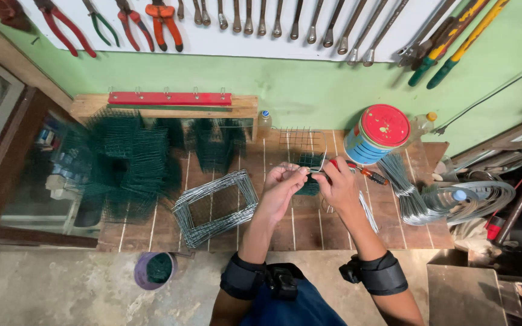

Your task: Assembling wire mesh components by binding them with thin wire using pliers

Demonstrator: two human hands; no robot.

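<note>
We take the round paint tin (374,134) with the red lid as our landmark. Nearest to us, low and well to the left of the tin, a purple bucket (154,270) sits on the floor below the edge of the tabletop (309,232). On the tabletop, left of the tin, lies a stack of bare wire frames (215,207), rectangular and open in the middle.

Closer to the tin, just below and to its left, our left hand (283,184) is closed in a pinch on a thin piece of wire (305,171). Our right hand (338,185) is wrapped shut around a red-handled tool (357,171), whose tip meets the wire between the two hands. Under them lies a small piece of green mesh (310,175), with a little square wire cage (300,140) just beyond it.

We judge the wire light, stiff and springy, with sharp cut ends, so it is best held close to the working point, fingers clear of the tips. The mesh looks light but snaggy.

Right of the tin, below it, a bundle of cut wires (407,194) fans out beside a wire coil (475,198). Far left of the tin, stacks of green mesh panels (129,158) stand. Above the tin, wrenches (285,19) and pliers (163,20) hang on the wall.
</note>
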